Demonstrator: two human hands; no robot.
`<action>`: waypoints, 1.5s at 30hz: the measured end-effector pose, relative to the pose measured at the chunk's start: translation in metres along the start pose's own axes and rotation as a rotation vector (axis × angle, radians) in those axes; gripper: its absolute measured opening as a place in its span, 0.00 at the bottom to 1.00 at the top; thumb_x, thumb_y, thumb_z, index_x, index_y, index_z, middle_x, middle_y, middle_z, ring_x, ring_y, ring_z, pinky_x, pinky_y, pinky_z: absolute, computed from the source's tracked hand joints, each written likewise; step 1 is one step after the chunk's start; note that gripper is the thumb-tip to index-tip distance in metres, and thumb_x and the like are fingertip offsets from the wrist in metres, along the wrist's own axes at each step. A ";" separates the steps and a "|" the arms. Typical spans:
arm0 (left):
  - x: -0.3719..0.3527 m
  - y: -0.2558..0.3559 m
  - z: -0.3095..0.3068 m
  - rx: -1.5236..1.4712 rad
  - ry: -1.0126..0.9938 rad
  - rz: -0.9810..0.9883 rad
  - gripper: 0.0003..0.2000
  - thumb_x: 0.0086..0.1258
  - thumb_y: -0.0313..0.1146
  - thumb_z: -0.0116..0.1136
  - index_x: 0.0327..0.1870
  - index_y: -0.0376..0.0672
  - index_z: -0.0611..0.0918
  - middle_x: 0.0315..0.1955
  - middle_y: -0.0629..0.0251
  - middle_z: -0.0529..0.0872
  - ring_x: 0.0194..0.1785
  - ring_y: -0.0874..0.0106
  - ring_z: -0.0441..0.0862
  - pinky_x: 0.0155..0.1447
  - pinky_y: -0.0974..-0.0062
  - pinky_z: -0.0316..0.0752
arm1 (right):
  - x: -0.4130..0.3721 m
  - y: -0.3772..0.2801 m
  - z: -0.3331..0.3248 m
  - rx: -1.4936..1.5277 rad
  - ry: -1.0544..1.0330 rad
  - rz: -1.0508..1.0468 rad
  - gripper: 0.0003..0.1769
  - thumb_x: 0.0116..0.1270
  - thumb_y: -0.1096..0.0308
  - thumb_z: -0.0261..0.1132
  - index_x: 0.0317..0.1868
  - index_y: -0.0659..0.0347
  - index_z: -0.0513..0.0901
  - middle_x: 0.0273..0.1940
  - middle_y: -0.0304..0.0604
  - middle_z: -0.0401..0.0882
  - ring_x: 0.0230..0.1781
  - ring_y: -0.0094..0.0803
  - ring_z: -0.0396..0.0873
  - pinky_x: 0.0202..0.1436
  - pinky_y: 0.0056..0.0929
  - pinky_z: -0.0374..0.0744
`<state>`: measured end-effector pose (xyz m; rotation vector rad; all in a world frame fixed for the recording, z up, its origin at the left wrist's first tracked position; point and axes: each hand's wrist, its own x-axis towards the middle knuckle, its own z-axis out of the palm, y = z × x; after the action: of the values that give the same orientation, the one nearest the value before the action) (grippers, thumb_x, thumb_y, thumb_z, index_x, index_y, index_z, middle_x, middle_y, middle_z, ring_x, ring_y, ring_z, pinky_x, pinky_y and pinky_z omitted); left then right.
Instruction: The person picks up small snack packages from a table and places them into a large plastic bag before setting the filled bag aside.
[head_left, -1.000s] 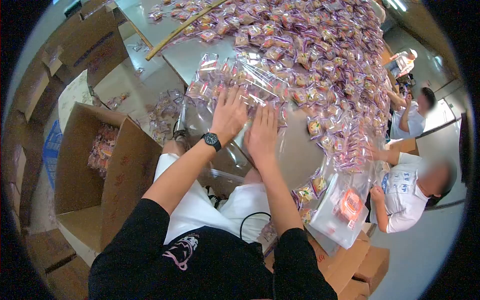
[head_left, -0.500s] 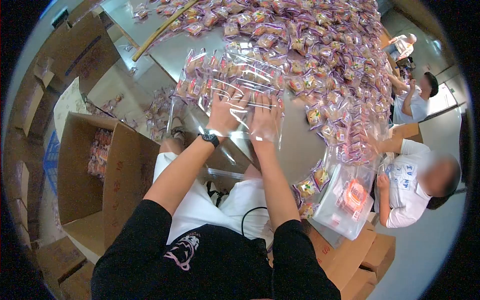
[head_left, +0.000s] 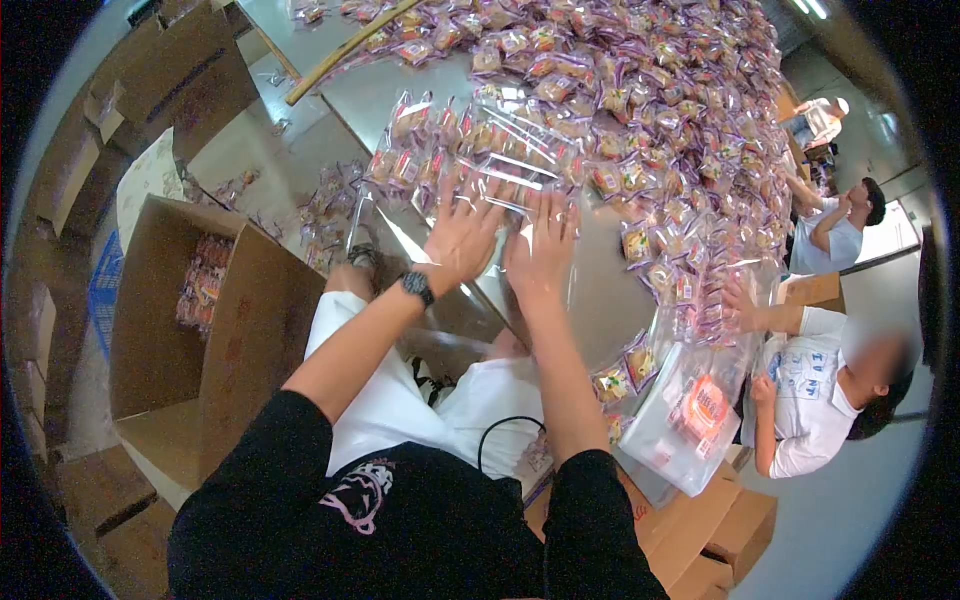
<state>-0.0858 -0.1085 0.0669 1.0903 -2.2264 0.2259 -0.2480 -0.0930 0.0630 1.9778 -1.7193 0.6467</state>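
A large clear plastic bag (head_left: 520,165) lies on the table edge in front of me, with rows of small wrapped cakes in its far end. My left hand (head_left: 465,237) rests flat near the closest row, fingers spread. Beside it, my right hand (head_left: 541,248) lies with fingers stretched toward the same row. Shiny film crosses the fingertips of both hands, and the loose end of the bag hangs toward my lap.
A heap of wrapped cakes (head_left: 690,120) covers the right side of the table. A wooden stick (head_left: 350,50) lies at the back. An open carton (head_left: 255,350) with packs inside stands left. A stack of clear bags (head_left: 670,445) lies right, beside a co-worker (head_left: 815,390) reaching into the heap.
Both hands have drawn back slightly toward me from the cakes in the bag. Less glare covers the backs of my hands. The view has shifted a little.
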 end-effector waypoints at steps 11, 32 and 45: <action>-0.118 -0.010 -0.127 -0.095 0.356 -0.464 0.29 0.60 0.30 0.76 0.64 0.41 0.78 0.48 0.56 0.88 0.47 0.63 0.84 0.55 0.67 0.78 | 0.027 -0.071 -0.012 0.181 -0.078 -0.324 0.36 0.64 0.64 0.64 0.74 0.59 0.72 0.70 0.50 0.76 0.76 0.47 0.69 0.80 0.45 0.66; -0.130 -0.036 -0.122 -0.717 0.162 -0.906 0.11 0.77 0.32 0.63 0.52 0.35 0.88 0.23 0.61 0.86 0.27 0.74 0.83 0.33 0.73 0.74 | 0.058 -0.100 0.008 0.133 -0.139 -0.127 0.43 0.61 0.54 0.76 0.75 0.54 0.72 0.73 0.54 0.73 0.73 0.54 0.71 0.75 0.56 0.68; -0.129 -0.022 -0.123 -0.778 0.046 -0.855 0.11 0.77 0.32 0.63 0.53 0.34 0.86 0.25 0.60 0.87 0.27 0.74 0.83 0.33 0.75 0.75 | 0.062 -0.124 0.024 0.253 -0.057 -0.553 0.33 0.63 0.54 0.71 0.71 0.38 0.77 0.72 0.34 0.76 0.73 0.40 0.73 0.72 0.56 0.71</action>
<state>0.0469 0.0110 0.0807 1.3946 -1.3855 -0.8810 -0.1165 -0.1399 0.0782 2.5187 -1.0684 0.6278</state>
